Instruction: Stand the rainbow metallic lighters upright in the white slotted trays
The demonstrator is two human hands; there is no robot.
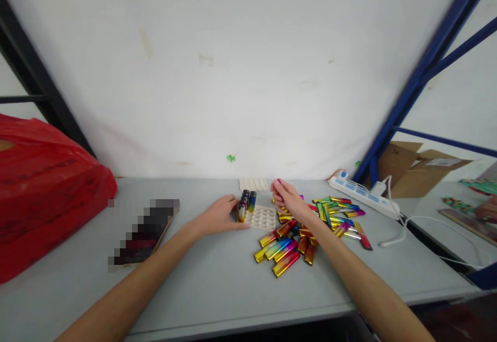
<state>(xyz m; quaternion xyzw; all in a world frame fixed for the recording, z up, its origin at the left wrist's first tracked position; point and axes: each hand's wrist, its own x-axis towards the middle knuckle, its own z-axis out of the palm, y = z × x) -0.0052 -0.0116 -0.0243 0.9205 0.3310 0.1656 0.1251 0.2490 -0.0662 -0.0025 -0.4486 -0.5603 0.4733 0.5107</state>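
Observation:
A white tray with rows of round holes lies on the table. Several shiny lighters stand upright in its left part, their dark tops up. My left hand curls round the tray's left edge, thumb at the near corner and fingers beside the standing lighters. Just above and right of the tray, my right hand is closed; a small purple end shows at its fingertips, apparently a lighter mostly hidden by the fingers. Under and beside that forearm spreads a loose pile of metallic, many-coloured lighters.
A second holed tray lies against the wall. On the right are a white power strip with cables, a blue frame post, and an open cardboard box. A red plastic bag and a blurred-out dark object are at left.

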